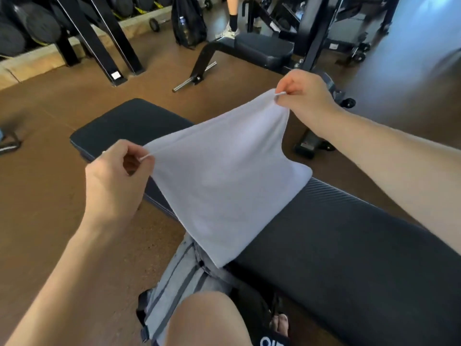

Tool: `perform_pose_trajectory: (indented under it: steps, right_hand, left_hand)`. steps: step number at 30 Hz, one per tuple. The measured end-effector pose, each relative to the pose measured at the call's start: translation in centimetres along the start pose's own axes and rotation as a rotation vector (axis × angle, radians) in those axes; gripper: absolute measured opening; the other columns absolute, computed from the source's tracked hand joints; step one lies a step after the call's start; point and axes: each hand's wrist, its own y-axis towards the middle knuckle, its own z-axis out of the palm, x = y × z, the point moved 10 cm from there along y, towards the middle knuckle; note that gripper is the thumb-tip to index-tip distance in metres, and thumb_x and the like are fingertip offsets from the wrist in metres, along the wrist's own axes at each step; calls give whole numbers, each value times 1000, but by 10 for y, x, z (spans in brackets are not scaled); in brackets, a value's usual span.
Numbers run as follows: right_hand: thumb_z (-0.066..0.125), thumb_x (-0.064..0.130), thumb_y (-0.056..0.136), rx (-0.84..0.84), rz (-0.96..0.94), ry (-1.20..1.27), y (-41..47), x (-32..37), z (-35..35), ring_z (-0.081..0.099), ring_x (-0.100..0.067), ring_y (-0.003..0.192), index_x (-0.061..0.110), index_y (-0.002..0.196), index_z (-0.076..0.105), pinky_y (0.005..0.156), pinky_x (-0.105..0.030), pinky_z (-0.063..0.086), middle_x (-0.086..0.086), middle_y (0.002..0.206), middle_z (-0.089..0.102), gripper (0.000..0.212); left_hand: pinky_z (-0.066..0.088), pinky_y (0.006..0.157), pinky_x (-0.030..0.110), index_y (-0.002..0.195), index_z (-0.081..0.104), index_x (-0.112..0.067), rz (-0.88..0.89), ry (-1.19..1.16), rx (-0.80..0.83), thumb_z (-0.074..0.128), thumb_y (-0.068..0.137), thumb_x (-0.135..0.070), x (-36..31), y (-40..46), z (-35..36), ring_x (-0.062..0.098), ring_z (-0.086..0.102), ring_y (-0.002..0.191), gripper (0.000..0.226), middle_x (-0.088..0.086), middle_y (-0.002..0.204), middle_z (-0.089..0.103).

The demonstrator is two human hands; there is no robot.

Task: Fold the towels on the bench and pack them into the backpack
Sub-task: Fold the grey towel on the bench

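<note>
**White towel held up by two corners over the table**

Head view: the left hand (113, 179) pinches one corner of a white towel (224, 176) between thumb and curled fingers (129, 156), a small nub of cloth showing in the pinch; the right hand (303, 94) pinches the opposite upper corner in the same way, higher and farther from the camera; the towel is drawn taut between the two hands and slopes down toward the viewer, its lower part draped across the black padded table (349, 245), its near corner hanging just over the table's edge above a grey backpack (179, 283); the backpack, with dark stripes and straps, sits on the brown floor (50, 221) against the table's near side, beside the person's bare knee (207, 318); a sandalled foot (280, 323) shows under the table; farther off stand another black bench (264, 49), black rack uprights (94, 41), a dark bag (188, 23) with a bottle in its side pocket, and the lower leg (233, 18) of another person.
</note>
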Motion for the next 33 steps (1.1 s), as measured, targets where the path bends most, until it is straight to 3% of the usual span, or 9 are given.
perform_pose_trajectory:
  steps: [4, 6, 9, 12, 20, 27, 33]
  right_hand:
    - [72, 10, 82, 29, 15, 66, -47, 9, -78, 65, -9, 76, 28, 78, 65, 72, -25, 48, -1, 86, 70, 20]
    - [73, 10, 82, 39, 5, 52, -72, 12, -111, 63, -3, 70, 31, 77, 67, 70, -24, 48, 9, 78, 70, 21]
    - [72, 14, 84, 32, -12, 15, -109, 17, -153, 67, -1, 81, 31, 85, 72, 79, -25, 50, 16, 81, 72, 17]
    - [73, 18, 86, 1, -13, -28, -142, 19, -189, 69, -3, 90, 25, 94, 75, 87, -22, 52, 12, 91, 74, 11]
    - [77, 20, 84, -130, 12, -74, -188, 1, -248, 65, -1, 78, 10, 96, 73, 84, -17, 53, 1, 91, 73, 16]
    - [78, 17, 82, -207, 13, -76, -207, -6, -269, 61, 0, 72, 12, 92, 71, 77, -12, 51, 5, 84, 70, 13]
    - [74, 15, 86, -256, 74, -109, -224, -17, -283, 55, -3, 45, 9, 91, 67, 47, -12, 44, -4, 72, 65, 11]
  left_hand:
    - [36, 71, -2, 105, 70, -13, 215, 76, 39, 65, 95, -10, -65, 0, -11, 10, 54, 81, 12, -2, 93, 66]
    - [38, 80, 5, 110, 70, -11, 351, 121, 70, 62, 97, -9, -100, -6, -12, 9, 54, 91, 16, 2, 102, 67]
    - [45, 88, 26, 116, 69, -9, 473, 140, 112, 59, 98, -6, -137, -15, -10, 19, 59, 103, 21, 9, 114, 68]
    - [46, 90, 26, 119, 68, -11, 523, 108, 144, 57, 98, -6, -163, -24, -6, 16, 58, 107, 24, 7, 117, 67]
    - [51, 93, 28, 113, 71, -19, 423, -51, 248, 59, 100, -15, -200, -40, 5, 16, 64, 107, 18, -1, 115, 68]
    - [50, 80, 4, 109, 73, -26, 395, -140, 299, 60, 99, -21, -225, -50, 8, -9, 63, 95, 17, -19, 105, 68]
    - [50, 82, 6, 109, 74, -28, 383, -206, 409, 62, 99, -20, -236, -49, 22, -1, 67, 98, 18, -18, 106, 72]
